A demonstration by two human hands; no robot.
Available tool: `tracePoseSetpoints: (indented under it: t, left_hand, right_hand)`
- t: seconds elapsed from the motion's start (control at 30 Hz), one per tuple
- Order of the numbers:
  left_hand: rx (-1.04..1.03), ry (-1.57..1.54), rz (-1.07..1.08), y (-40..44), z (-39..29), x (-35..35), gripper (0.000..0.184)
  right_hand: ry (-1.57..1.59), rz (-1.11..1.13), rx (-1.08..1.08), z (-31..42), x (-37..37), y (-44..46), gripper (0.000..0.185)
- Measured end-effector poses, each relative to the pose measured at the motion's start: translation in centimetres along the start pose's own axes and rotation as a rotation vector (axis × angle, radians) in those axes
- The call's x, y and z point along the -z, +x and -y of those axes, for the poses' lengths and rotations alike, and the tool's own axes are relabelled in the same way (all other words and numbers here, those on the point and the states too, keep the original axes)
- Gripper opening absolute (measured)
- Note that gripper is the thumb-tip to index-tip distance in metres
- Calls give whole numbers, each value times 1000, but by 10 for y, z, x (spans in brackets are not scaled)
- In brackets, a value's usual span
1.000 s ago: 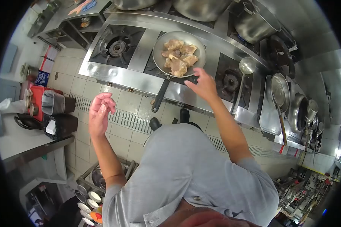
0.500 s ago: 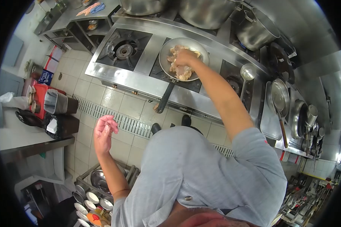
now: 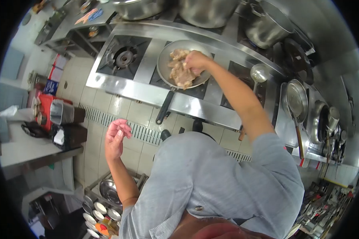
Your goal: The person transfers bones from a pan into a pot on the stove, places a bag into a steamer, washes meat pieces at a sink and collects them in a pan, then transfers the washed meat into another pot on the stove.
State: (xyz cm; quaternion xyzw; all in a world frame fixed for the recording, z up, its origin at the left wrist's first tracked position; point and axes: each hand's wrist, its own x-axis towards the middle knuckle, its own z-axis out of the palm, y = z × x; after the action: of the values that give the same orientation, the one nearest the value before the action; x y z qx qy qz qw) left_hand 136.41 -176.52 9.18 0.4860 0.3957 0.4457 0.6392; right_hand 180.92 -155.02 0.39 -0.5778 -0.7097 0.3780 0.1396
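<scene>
Several pieces of pale, lightly browned meat (image 3: 182, 75) lie in a round frying pan (image 3: 163, 53) on the stove, its black handle pointing toward me. My right hand (image 3: 197, 61) is over the right side of the pan, its fingers closed on a piece of the meat. Away from the stove, my left hand (image 3: 117, 137) is raised over the tiled floor with its fingers loosely curled and apart, holding nothing.
An unused burner (image 3: 124, 58) is left of the pan. Large steel pots (image 3: 207, 12) stand behind. To the right are a ladle (image 3: 259, 73) and a tray with a strainer (image 3: 296, 97). A dark bin (image 3: 70, 136) stands at the left.
My right hand has moved from beside the pan's edge into the pan and closed on meat there. The pieces have shifted. My left hand stays raised, and the view has tilted slightly.
</scene>
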Motion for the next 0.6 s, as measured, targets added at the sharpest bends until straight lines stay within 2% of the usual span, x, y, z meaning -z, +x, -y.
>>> tracePoseSetpoints:
  t: [0.07,0.13,0.2,0.3,0.37,0.4,0.47,0.53,0.6]
  left_hand:
    - [-4,33,21,11,3,-12,46]
    - [-11,-16,73,20,1,-19,44]
    - [-14,-21,82,30,3,-26,44]
    - [5,5,82,37,0,-29,43]
    - [10,14,89,42,2,-33,43]
    - [13,16,91,44,1,-35,42]
    - [15,18,86,47,-1,-40,41]
    - [27,-2,84,52,0,-45,42]
    - [46,-37,63,56,0,-54,42]
  right_hand:
    - [-121,-82,101,-13,-8,5,29]
    - [-79,-226,165,-11,-7,-9,31]
    - [-6,-300,46,16,13,-41,30]
    - [-74,-507,91,38,58,-84,22]
    - [-3,-543,57,47,109,-116,23]
    - [-92,-636,107,42,138,-127,24]
    - [-191,-756,69,47,205,-157,25]
    - [-126,-838,1,42,274,-181,22]
    - [-290,-962,-145,28,343,-198,28]
